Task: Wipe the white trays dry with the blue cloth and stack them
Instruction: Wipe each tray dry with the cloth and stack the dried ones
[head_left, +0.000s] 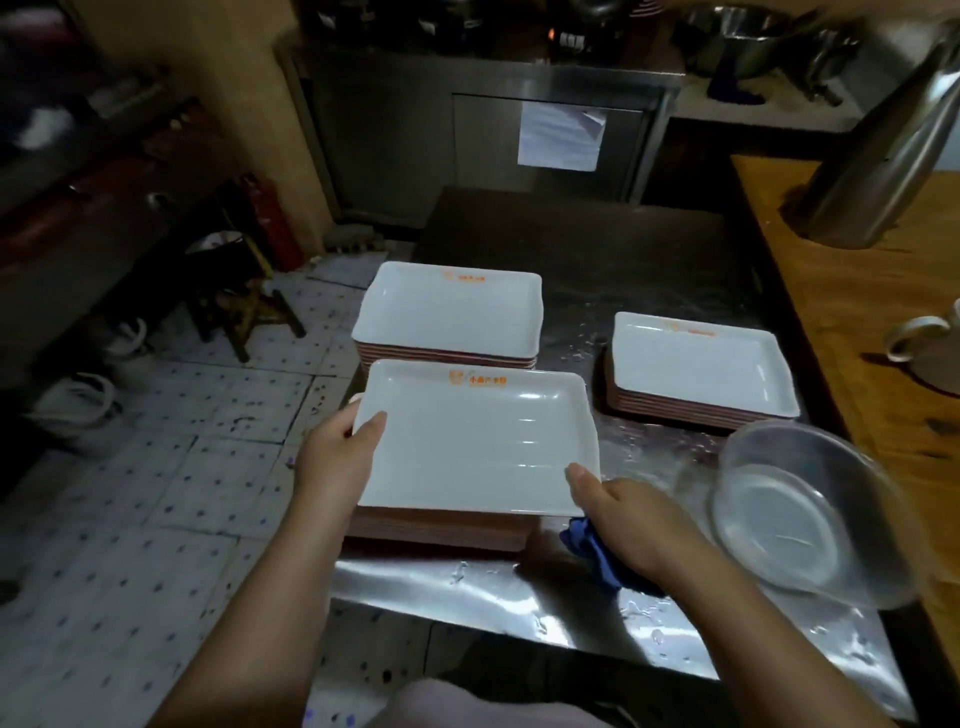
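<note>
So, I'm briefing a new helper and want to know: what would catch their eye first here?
The white tray held in both hands, left hand on its left edge, right hand at its near right corner with the blue cloth under it. Behind it sit two more tray stacks on the wet steel counter.
</note>
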